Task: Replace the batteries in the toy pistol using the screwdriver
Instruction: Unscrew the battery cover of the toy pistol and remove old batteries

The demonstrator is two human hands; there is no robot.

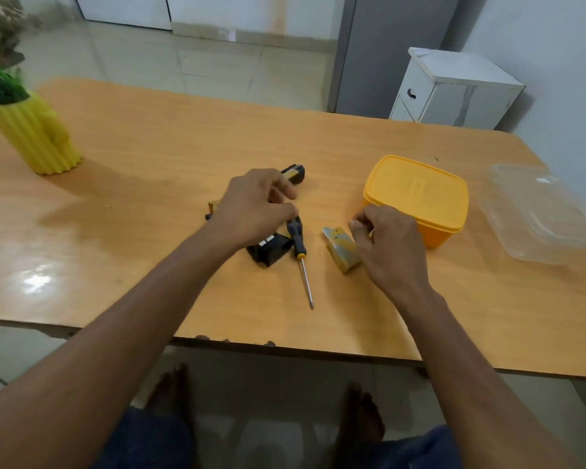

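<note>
The black and gold toy pistol (294,174) lies at the table's middle, mostly hidden under my left hand (251,211), whose curled fingers rest on it. Its black grip (268,253) sticks out below my wrist. The screwdriver (300,252), with a black and yellow handle, lies free on the table just right of the grip, its tip pointing at me. A gold-grey battery cover (339,248) lies to the right of that. My right hand (389,245) touches the cover's right edge with its fingertips pinched together. I see nothing between those fingertips.
A yellow lidded box (420,194) stands right behind my right hand, with a clear plastic container (538,214) beyond it at the table's right edge. A yellow ribbed vase with a plant (34,133) stands far left. The table's near edge (285,346) is chipped.
</note>
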